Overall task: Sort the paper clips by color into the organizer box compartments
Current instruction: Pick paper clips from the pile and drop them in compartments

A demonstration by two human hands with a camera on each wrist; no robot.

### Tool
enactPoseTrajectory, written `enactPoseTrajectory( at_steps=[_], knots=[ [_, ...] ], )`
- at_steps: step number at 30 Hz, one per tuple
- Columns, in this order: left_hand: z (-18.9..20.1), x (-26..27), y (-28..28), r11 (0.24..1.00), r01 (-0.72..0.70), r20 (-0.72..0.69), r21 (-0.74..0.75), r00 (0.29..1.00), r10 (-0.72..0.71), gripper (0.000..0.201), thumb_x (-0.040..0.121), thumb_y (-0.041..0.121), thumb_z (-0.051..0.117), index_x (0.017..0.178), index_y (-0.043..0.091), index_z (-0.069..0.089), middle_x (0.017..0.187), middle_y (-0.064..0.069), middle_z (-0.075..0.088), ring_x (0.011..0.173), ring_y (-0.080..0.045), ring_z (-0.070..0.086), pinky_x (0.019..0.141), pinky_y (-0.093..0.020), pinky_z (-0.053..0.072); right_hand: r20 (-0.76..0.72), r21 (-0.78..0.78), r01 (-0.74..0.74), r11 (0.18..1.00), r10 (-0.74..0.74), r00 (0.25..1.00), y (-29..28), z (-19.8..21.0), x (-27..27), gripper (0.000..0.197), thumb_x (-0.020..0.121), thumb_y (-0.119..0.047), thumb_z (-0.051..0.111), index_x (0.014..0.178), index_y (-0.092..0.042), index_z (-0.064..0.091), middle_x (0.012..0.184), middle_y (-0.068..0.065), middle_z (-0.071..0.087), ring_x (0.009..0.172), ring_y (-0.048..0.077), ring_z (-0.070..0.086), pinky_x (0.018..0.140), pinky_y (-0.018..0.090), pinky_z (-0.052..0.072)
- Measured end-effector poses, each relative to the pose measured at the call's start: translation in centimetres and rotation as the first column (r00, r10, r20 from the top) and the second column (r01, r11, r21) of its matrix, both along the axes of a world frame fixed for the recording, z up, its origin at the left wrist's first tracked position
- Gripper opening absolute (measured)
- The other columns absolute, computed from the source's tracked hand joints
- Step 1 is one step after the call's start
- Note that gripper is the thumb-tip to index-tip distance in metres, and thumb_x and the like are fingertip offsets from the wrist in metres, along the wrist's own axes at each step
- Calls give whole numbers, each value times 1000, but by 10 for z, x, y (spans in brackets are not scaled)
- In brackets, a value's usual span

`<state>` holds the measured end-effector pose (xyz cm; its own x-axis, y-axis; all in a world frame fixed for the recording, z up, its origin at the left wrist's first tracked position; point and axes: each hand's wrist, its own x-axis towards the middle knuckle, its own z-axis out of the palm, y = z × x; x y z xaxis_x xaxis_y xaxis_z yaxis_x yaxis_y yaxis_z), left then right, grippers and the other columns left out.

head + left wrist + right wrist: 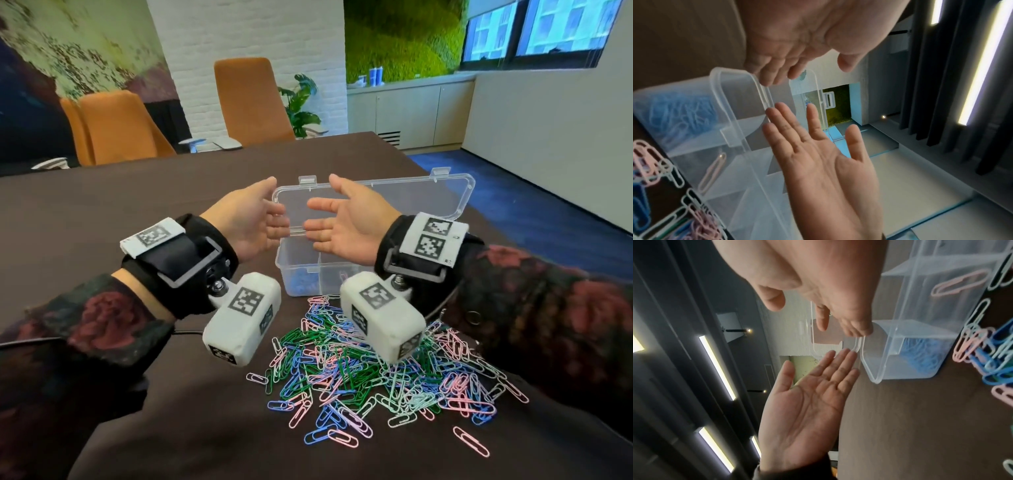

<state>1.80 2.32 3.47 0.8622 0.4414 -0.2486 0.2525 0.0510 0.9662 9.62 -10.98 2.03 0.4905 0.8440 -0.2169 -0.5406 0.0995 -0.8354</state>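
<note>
orange chairs [250,99], potted plant [301,102], perhaps bottles [376,76]

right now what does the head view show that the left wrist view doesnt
Only head: the whole pile of clips on the table, orange chairs, both wrist cameras.
Only left wrist: one pink clip in the compartment beside the blue ones, and ceiling lights.
Both: open left hand and right hand, clear box, blue clips.

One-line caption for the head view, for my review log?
Both open hands, left and right, hover palms-inward over the clear box, lid up, mixed clips heaped in front.
</note>
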Motion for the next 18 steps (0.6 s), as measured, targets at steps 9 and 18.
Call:
enactPoseTrajectory(
  at_steps=[9, 18],
  knots=[
    [-1, -28, -41, 690, 379, -54, 617, 895, -443, 16, 95, 10, 51, 82, 13, 61, 76, 2, 66, 59, -7, 58, 53, -16, 46, 768, -353, 24, 935, 275, 579, -103, -5, 14, 22, 91, 5, 50, 86, -14, 60, 68, 1, 61, 58, 11, 57, 53, 21, 47],
    [-42, -4, -111, -148, 643, -583, 751, 542, -605, 14, 89, 17, 61, 103, 16, 65, 91, 7, 64, 65, 13, 50, 59, 0, 29, 601, -797, 144, 587, 795, 83, -157, -37, 13, 13, 85, -16, 67, 84, -25, 57, 79, -5, 62, 68, 8, 54, 71, 23, 44]
  ],
)
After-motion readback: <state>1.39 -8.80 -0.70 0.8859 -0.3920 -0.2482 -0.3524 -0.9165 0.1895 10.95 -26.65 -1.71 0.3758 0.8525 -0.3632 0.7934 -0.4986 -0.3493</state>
